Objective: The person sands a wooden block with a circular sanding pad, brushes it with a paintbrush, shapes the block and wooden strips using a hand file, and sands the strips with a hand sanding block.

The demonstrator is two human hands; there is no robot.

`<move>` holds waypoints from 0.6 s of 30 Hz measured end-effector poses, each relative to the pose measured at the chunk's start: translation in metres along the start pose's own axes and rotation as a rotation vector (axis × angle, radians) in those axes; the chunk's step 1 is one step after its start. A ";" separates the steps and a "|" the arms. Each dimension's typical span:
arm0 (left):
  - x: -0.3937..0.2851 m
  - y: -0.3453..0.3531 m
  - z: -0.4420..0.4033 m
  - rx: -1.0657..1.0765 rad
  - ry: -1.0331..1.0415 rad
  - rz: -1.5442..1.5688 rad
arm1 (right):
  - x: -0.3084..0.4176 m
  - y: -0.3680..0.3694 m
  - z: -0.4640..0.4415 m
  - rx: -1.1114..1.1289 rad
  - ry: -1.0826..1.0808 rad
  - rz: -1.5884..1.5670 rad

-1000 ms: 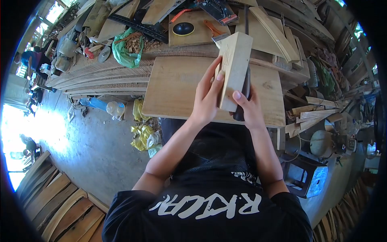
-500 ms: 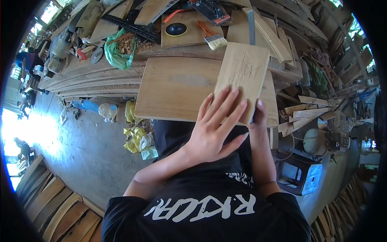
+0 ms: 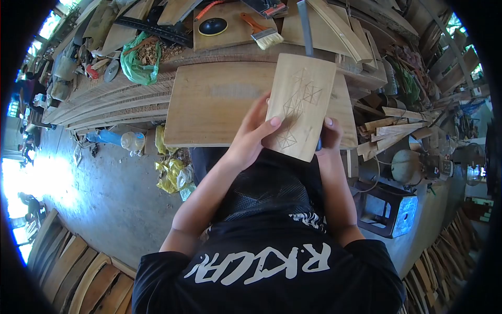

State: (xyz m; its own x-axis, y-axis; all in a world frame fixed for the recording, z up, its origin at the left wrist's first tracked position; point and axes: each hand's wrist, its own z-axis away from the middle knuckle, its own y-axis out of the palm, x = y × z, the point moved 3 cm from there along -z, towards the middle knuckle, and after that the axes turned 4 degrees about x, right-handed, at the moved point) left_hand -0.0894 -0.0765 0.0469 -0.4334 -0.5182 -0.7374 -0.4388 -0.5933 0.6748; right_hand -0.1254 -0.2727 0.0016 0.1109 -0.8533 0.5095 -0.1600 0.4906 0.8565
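Note:
A pale rectangular wooden board [image 3: 303,99] is tilted between my two hands, its upper face scored with crossed lines and triangles. My left hand [image 3: 252,133] grips its left edge, thumb on the face and fingers mostly hidden behind. On the right edge, my right hand [image 3: 330,137] is closed with the thumb showing; most of its fingers are out of sight. A narrow dark blue piece shows between that hand and the board, too covered to name. Beneath lies a larger flat plank [image 3: 219,118].
Behind the plank, the bench carries a paintbrush [image 3: 265,36], a round black disc [image 3: 213,26], a metal strip [image 3: 305,29] and a green plastic bag of shavings [image 3: 140,63]. Wood offcuts [image 3: 392,128] pile at right, near a dark stool [image 3: 387,212]. Yellow bags [image 3: 170,175] lie left.
My left hand has moved from lying flat across the board's face to gripping its left edge, uncovering more scored lines. The view has shifted slightly, and the board sits a little further left.

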 end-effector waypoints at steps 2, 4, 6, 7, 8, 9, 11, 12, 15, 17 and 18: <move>0.008 -0.011 -0.004 0.066 -0.172 0.042 | -0.005 -0.001 -0.001 -0.107 0.022 0.140; 0.014 -0.020 -0.007 0.074 -0.232 -0.097 | -0.006 0.035 -0.004 -0.334 0.028 0.396; 0.017 -0.028 -0.008 0.070 -0.187 -0.003 | -0.008 0.037 -0.010 -0.398 0.049 0.495; 0.017 -0.032 -0.009 0.061 -0.174 -0.009 | -0.004 0.033 -0.011 -0.377 0.072 0.576; 0.016 -0.036 -0.009 0.051 -0.161 -0.012 | -0.001 0.041 -0.012 -0.381 0.078 0.689; 0.011 -0.039 -0.010 0.035 -0.122 -0.100 | 0.002 0.048 -0.012 -0.386 0.084 0.801; 0.003 -0.049 -0.012 -0.040 -0.058 -0.172 | 0.013 0.046 -0.008 -0.401 0.107 0.887; -0.001 -0.054 -0.014 -0.056 -0.013 -0.199 | 0.020 0.042 -0.004 -0.406 0.117 0.931; -0.004 -0.074 -0.021 -0.202 0.041 -0.236 | 0.040 0.032 0.018 -0.417 0.170 1.025; -0.007 -0.082 -0.025 -0.287 0.049 -0.200 | 0.046 0.033 0.035 -0.407 0.168 1.115; -0.009 -0.086 -0.027 -0.328 0.053 -0.182 | 0.049 0.037 0.044 -0.405 0.165 1.172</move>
State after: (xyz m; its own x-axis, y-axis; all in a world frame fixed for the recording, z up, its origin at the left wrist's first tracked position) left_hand -0.0265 -0.0379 -0.0052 -0.3263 -0.4124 -0.8506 -0.2252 -0.8400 0.4936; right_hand -0.1691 -0.3040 0.0542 0.2320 0.1514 0.9609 0.0647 0.9832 -0.1705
